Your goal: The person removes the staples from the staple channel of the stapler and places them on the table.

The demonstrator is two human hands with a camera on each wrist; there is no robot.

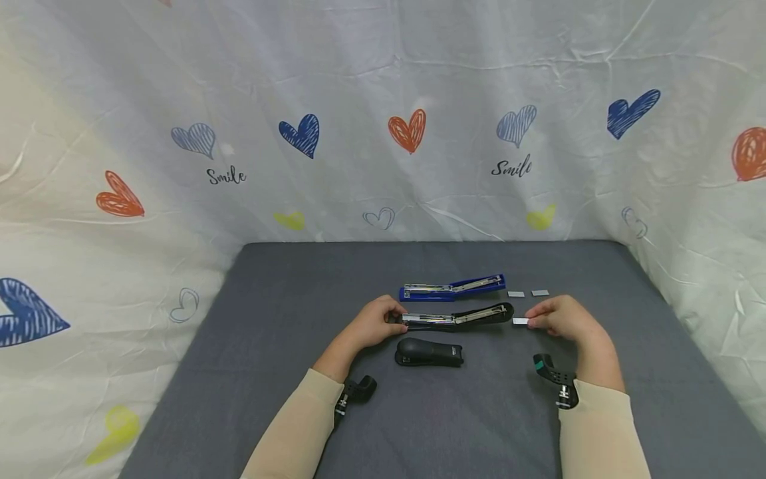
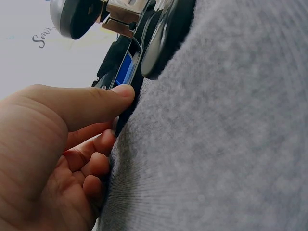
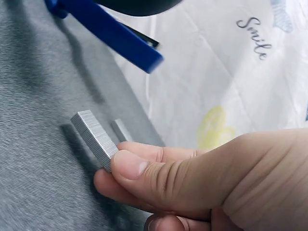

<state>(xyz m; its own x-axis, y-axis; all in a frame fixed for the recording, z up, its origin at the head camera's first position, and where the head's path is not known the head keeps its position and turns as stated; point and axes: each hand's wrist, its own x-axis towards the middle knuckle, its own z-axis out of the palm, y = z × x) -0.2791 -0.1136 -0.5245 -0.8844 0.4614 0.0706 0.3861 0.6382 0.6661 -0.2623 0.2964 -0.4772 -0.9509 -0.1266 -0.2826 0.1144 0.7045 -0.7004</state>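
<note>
My left hand (image 1: pixel 374 322) grips the left end of an opened black stapler (image 1: pixel 433 320) between thumb and fingers. The stapler's top is swung back to the right, and its metal staple channel shows. In the left wrist view the thumb (image 2: pixel 113 96) presses the stapler's end close over the cloth. My right hand (image 1: pixel 565 318) pinches a strip of staples (image 3: pixel 94 137) between thumb and fingertips. Most of the silver strip juts out from the fingers, just right of the black stapler's raised end.
Behind the black stapler lies an opened blue stapler (image 1: pixel 427 293). Two more staple strips, a left one (image 1: pixel 515 294) and a right one (image 1: pixel 540 293), lie right of it. A closed black stapler (image 1: pixel 427 352) rests nearer me on the grey cloth (image 1: pixel 299 286). A printed curtain (image 1: pixel 347 179) hangs behind.
</note>
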